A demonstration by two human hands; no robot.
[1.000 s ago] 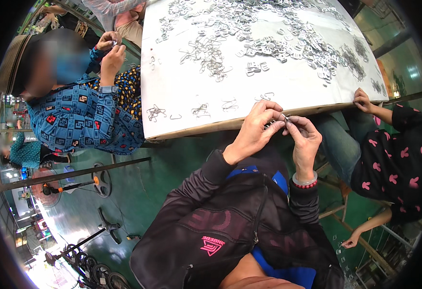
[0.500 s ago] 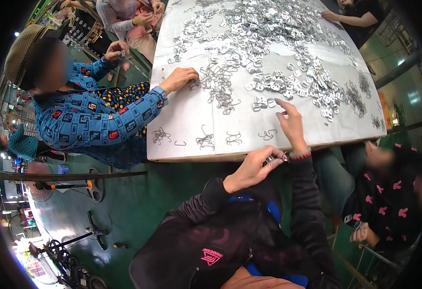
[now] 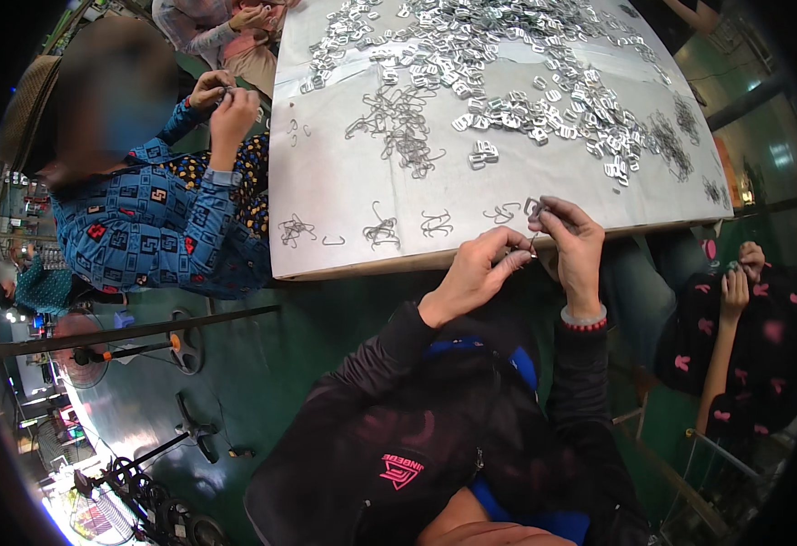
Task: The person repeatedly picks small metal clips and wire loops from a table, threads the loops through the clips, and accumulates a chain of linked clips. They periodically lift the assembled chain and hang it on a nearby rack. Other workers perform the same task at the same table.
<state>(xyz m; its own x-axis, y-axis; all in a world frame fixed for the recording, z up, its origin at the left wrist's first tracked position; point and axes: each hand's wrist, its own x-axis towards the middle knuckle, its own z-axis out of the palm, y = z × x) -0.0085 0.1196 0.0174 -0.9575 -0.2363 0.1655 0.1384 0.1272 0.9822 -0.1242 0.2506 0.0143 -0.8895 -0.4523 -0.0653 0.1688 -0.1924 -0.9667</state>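
Just off the near edge of the table, my left hand is closed in a pinch on a thin bent wire hook. Beside it, my right hand grips a small silver metal buckle between thumb and fingertips, close to the upper end of the wire. Whether hook and buckle touch, I cannot tell. A few loose wire hooks lie on the table just left of the buckle. Farther in sits a little cluster of silver buckles, apart from the big spread of buckles.
The white-covered table bears a tangled pile of wire hooks and small hook groups along its near edge. A co-worker in a blue patterned shirt sits at left, another in dark pink-printed clothing at right. A fan stands at lower left.
My right hand has drawn back from the buckles to my left hand, now with a buckle in its fingers. The left co-worker's hand has left the hook pile.
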